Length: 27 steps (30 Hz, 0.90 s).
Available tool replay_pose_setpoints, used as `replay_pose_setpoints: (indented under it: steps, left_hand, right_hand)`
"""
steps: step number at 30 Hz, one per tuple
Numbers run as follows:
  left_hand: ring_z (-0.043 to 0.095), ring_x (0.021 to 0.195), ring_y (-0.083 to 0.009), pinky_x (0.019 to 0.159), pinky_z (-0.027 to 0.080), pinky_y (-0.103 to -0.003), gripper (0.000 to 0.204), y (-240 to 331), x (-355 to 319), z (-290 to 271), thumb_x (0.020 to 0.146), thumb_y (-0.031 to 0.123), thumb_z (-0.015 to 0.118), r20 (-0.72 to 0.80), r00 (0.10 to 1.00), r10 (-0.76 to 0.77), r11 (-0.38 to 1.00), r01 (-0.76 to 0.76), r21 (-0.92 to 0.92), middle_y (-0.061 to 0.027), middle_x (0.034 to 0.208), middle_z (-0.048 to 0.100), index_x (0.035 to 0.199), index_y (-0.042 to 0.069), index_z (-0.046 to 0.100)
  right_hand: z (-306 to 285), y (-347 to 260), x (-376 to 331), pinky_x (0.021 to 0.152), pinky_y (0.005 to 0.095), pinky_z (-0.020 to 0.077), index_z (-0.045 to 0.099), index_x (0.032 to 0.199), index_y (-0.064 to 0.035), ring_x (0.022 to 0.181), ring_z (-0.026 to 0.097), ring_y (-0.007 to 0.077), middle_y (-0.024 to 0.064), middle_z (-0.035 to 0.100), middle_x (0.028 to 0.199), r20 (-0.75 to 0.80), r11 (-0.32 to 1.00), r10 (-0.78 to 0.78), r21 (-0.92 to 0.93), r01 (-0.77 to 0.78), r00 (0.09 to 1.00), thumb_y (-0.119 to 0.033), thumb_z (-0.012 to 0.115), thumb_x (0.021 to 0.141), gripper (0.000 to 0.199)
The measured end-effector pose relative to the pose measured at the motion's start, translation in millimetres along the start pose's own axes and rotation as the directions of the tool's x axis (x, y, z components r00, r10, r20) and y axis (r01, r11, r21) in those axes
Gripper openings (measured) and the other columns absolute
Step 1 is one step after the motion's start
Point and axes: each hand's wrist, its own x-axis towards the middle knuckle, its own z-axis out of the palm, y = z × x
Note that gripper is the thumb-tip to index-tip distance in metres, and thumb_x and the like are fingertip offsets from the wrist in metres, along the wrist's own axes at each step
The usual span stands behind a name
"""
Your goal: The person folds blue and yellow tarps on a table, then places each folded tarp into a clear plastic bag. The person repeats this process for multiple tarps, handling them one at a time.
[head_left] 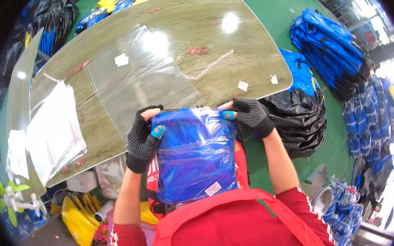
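A flat, folded blue item in a clear plastic bag (195,151) is held up close to my chest, over the table's near edge. A small white label (213,188) sits near the bag's lower right corner. My left hand (143,138), in a black dotted fingerless glove with a blue thumb cover, is closed on the bag's upper left corner. At the upper right corner my right hand (251,116), gloved the same way, pinches the bag's top edge. Just beyond both hands, a clear plastic sheet or bag (142,81) lies flat on the wood-patterned table (227,40).
A stack of white or clear bags (56,135) lies on the table's left. Small white paper pieces (121,59) are scattered on it. Blue bundles (326,41) and black bundles (295,119) stand on the green floor at right. Yellow folded pieces (80,220) lie at lower left.
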Motion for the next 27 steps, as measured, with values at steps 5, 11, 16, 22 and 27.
replay_pose_setpoints:
  steps: [5, 11, 16, 22, 27]
  left_hand:
    - [0.054, 0.090, -0.0124, 0.083, 0.042, -0.026, 0.018, 1.0, 6.5, 3.3, 0.091, 0.017, 0.061, -0.168, 0.986, -0.019, 0.994, 0.036, 0.102, -0.0059, 0.100, 0.062, 0.099, 0.002, 0.060]
    - [0.051, 0.078, -0.0074, 0.071, 0.040, -0.021, 0.014, 23.0, 28.2, -17.2, 0.094, 0.016, 0.057, -0.181, 0.982, -0.062, 0.992, 0.080, 0.095, -0.0003, 0.084, 0.060, 0.098, 0.003, 0.062]
    - [0.050, 0.074, -0.0084, 0.067, 0.040, -0.022, 0.027, 47.1, 73.6, -28.4, 0.097, 0.027, 0.055, -0.071, 0.991, -0.109, 0.946, 0.125, 0.297, 0.0008, 0.078, 0.056, 0.099, 0.001, 0.061]
    - [0.056, 0.088, -0.0135, 0.078, 0.046, -0.028, 0.035, 141.4, 112.1, 20.2, 0.096, 0.027, 0.055, -0.009, 0.973, 0.229, 0.684, -0.154, 0.713, -0.0078, 0.102, 0.059, 0.119, 0.000, 0.056]
    - [0.054, 0.114, -0.0221, 0.098, 0.042, -0.033, 0.038, 184.9, 92.6, 60.3, 0.095, 0.019, 0.053, 0.338, 0.776, 0.532, 0.843, -0.523, -0.128, -0.0164, 0.125, 0.054, 0.129, 0.002, 0.048]
  right_hand:
    - [23.0, 29.0, 5.1, 0.069, 0.0288, 0.0481, 0.063, 0.091, -0.0024, 0.075, 0.061, 0.0151, 0.0074, 0.065, 0.079, -0.316, 0.936, -0.349, -0.175, 0.307, 0.882, -0.018, 0.062, 0.091, 0.016]
    - [26.0, -0.6, 22.1, 0.068, 0.0333, 0.0481, 0.057, 0.096, -0.0014, 0.073, 0.061, 0.0239, 0.0133, 0.061, 0.079, -0.375, 0.893, -0.409, -0.350, 0.281, 0.832, -0.021, 0.056, 0.094, 0.020]
    - [14.5, -19.7, 50.4, 0.069, 0.0365, 0.0479, 0.055, 0.102, 0.0000, 0.077, 0.061, 0.0313, 0.0172, 0.062, 0.083, -0.348, 0.847, -0.497, -0.392, 0.358, 0.795, -0.023, 0.054, 0.093, 0.025]
    - [0.5, -64.3, 107.4, 0.070, 0.0293, 0.0492, 0.056, 0.111, 0.0030, 0.078, 0.058, 0.0141, 0.0093, 0.063, 0.086, -0.365, 0.854, -0.518, -0.179, 0.488, 0.773, -0.027, 0.057, 0.094, 0.035]
    - [11.2, -121.3, 114.0, 0.075, 0.0279, 0.0471, 0.058, 0.100, 0.0008, 0.083, 0.055, 0.0125, 0.0048, 0.061, 0.090, -0.429, 0.545, -0.718, 0.143, 0.826, 0.548, -0.026, 0.055, 0.096, 0.027]
